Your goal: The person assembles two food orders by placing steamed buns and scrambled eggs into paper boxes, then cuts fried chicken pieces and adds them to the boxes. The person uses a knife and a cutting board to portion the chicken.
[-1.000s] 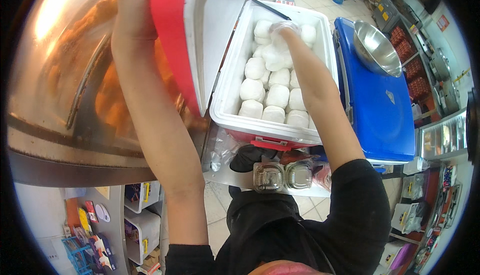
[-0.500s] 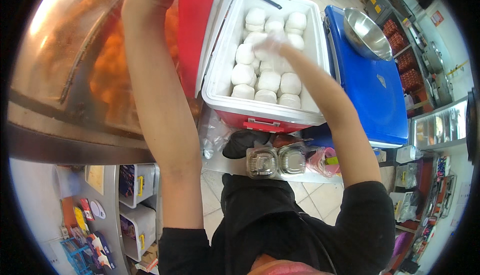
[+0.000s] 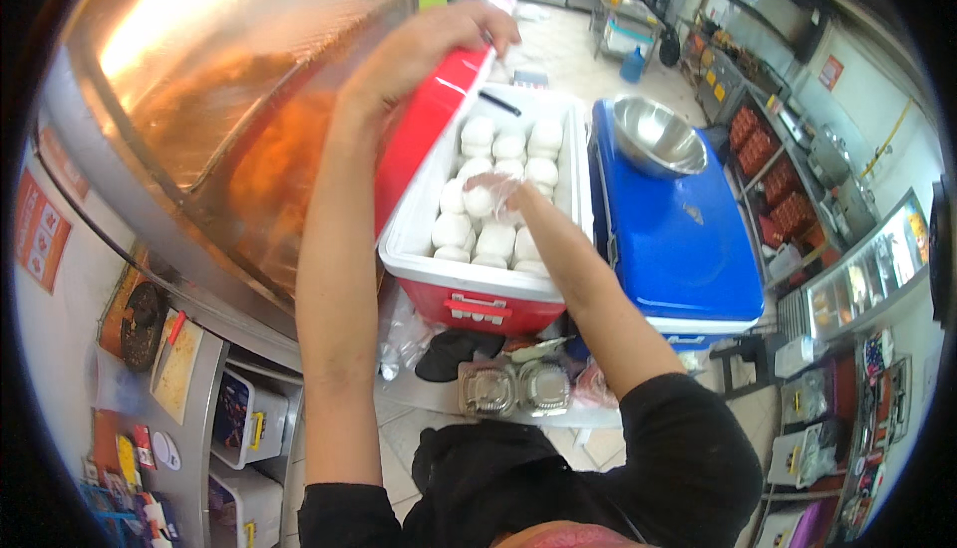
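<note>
A red cooler [image 3: 469, 306] with a white inside stands in front of me, holding several white, round-topped bundles [image 3: 494, 241] packed close together. Its red lid [image 3: 424, 139] is tilted up on the left. My left hand [image 3: 434, 45] is closed over the far upper edge of this lid. My right hand [image 3: 508, 194], in a thin clear plastic glove, reaches into the cooler. Its fingers curl around one white round-topped bundle [image 3: 478, 202]; the grip is partly hidden by the glove's blur.
Right of the cooler stands a blue cooler [image 3: 678, 239] with a steel bowl [image 3: 660, 137] on its lid. A lit glass display case [image 3: 249, 100] rises at the left. Clear plastic clamshell containers [image 3: 488, 390] lie near me, beside a black cloth-like item [image 3: 454, 354].
The view has tilted up, showing more of the room. My left hand, formerly cut off by the top edge, now shows on the lid. The right hand stays among the white bundles.
</note>
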{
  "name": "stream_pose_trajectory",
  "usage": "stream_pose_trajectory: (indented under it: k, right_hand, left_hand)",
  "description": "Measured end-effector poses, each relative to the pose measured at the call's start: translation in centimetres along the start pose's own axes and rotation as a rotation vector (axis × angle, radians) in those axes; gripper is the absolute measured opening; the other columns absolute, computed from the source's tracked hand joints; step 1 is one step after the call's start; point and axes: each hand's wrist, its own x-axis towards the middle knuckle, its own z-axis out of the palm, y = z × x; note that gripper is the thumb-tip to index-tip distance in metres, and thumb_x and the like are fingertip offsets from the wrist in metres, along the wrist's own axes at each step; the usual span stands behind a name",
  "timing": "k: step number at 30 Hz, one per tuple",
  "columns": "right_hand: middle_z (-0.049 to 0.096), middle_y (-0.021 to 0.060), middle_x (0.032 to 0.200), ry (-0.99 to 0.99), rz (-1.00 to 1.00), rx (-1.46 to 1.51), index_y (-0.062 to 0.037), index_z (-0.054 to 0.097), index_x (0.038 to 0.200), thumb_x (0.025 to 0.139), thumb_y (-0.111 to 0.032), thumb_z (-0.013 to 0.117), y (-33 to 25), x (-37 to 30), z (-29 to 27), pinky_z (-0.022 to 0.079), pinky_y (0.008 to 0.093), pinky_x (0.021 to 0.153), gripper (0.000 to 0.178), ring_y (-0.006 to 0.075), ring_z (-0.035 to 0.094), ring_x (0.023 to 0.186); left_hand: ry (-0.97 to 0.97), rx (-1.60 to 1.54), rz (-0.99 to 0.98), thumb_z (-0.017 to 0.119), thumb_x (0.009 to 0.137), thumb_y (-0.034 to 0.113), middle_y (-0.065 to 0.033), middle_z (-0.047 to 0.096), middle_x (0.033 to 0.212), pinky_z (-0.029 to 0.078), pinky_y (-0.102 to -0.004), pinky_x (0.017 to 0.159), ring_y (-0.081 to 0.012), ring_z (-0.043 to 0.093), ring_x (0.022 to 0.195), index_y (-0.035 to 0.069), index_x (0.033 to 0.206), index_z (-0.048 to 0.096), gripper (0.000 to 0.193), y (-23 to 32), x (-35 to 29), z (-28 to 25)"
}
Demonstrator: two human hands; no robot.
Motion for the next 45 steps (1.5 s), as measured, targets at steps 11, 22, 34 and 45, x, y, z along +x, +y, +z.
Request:
stream_pose_trajectory:
  k: [11, 22, 34, 45]
  right_hand:
    - [0.058, 0.0083, 0.130, 0.460, -0.478, 0.914, -0.0092, 0.057, 0.133, 0.092, -0.030, 0.071, 1.2, -33.2, 5.4, 0.057, 0.0416, 0.085, 0.048, 0.0243, 0.060, 0.117]
    - [0.064, 0.0178, 0.128, 0.373, -0.415, 0.781, -0.0007, 0.051, 0.140, 0.085, -0.036, 0.070, 9.1, -47.9, 24.9, 0.054, 0.0495, 0.094, 0.068, 0.0326, 0.063, 0.117]
    - [0.068, 0.0138, 0.112, -0.741, 0.015, -0.284, 0.0026, 0.053, 0.134, 0.085, -0.016, 0.081, 18.7, -46.2, 69.0, 0.057, 0.0296, 0.061, 0.059, 0.0214, 0.070, 0.092]
    - [0.066, 0.0119, 0.123, -1.366, -0.117, -0.161, -0.0006, 0.055, 0.138, 0.090, -0.029, 0.076, 12.1, -42.1, 116.2, 0.053, 0.0362, 0.095, 0.060, 0.0217, 0.064, 0.112]
  left_hand:
    - [-0.257, 0.313, 0.151, 0.052, 0.095, 0.020, -0.0122, 0.067, 0.106, 0.047, -0.0361, 0.096, -0.0254, 0.061, 0.105, -0.001, 0.099, 0.067, 0.026, -4.5, 3.0, 8.7]
    - [0.302, 0.000, -0.372, 0.068, 0.092, 0.054, -0.0279, 0.064, 0.126, 0.052, -0.0470, 0.095, -0.0398, 0.064, 0.114, -0.002, 0.136, 0.052, 0.073, 8.2, -33.4, 21.4]
    - [1.872, -0.126, -1.350, 0.067, 0.098, 0.044, -0.0160, 0.065, 0.125, 0.057, -0.0363, 0.083, -0.0240, 0.065, 0.110, 0.000, 0.140, 0.051, 0.063, 29.7, -82.4, 27.6]
    - [2.680, -0.122, -0.562, 0.063, 0.100, 0.038, -0.0118, 0.068, 0.117, 0.058, -0.0453, 0.085, -0.0256, 0.069, 0.103, 0.004, 0.134, 0.054, 0.049, 47.3, -107.9, 20.6]
